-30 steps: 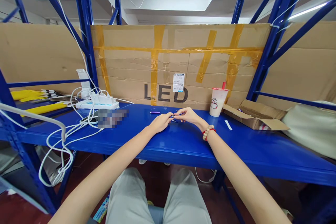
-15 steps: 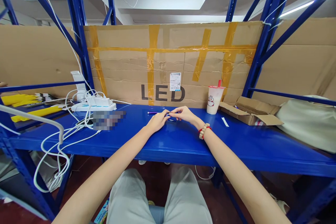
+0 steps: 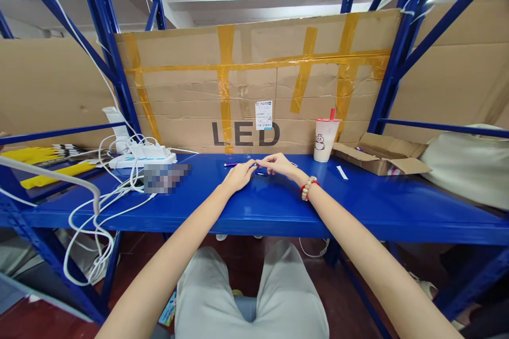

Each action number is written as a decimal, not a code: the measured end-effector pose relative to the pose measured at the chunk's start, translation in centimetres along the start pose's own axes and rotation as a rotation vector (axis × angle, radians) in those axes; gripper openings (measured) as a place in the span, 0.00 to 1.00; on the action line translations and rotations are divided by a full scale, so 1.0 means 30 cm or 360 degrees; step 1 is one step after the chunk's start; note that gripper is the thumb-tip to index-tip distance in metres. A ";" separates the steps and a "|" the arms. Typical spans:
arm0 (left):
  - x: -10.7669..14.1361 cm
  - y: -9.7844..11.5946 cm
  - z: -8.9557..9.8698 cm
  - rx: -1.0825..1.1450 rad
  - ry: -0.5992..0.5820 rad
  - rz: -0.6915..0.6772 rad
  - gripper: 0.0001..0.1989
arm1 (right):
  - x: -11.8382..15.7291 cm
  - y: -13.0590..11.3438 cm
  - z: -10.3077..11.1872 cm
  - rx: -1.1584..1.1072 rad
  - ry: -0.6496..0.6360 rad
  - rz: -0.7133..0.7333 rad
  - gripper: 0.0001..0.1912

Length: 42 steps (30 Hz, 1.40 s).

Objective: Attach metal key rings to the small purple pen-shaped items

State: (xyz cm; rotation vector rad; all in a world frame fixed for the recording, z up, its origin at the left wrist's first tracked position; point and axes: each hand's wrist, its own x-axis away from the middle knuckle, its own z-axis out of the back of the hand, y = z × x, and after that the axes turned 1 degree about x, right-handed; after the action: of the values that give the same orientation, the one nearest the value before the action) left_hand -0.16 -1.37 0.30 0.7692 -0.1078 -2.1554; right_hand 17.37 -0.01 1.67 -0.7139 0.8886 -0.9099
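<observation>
My left hand [image 3: 239, 176] and my right hand [image 3: 278, 164] meet over the middle of the blue shelf top [image 3: 254, 204]. The fingers of both are closed in a pinch at a small dark piece, too small to name. A thin purple pen-like stick [image 3: 230, 164] shows just behind my left hand. Under my right fingertips lies a short dark-blue piece [image 3: 261, 174], like a pen cap. A small pale end of something peeks out behind my right hand. My right wrist wears a bead bracelet [image 3: 309, 188].
Right of my hands stand a cup with a red straw [image 3: 322, 143], a paper strip [image 3: 342, 172] and an open cardboard box [image 3: 382, 156]. A power strip [image 3: 143, 158] and tangled white cables [image 3: 93, 222] lie left. A large cardboard panel [image 3: 191, 100] closes the back.
The view has tipped down slightly and shifted. My hands stay together in nearly the same place, with only small finger movement; the dark-blue piece shows a little more clearly.
</observation>
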 end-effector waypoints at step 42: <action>0.003 -0.018 -0.013 0.0180 -0.0019 -0.0251 0.14 | 0.002 0.000 0.012 0.0006 -0.0082 -0.0229 0.23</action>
State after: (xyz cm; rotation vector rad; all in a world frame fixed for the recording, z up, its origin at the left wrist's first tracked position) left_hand -0.36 -0.99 -0.22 0.8543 -0.1817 -2.3193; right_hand 17.70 0.00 1.80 -0.8023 0.7974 -1.0159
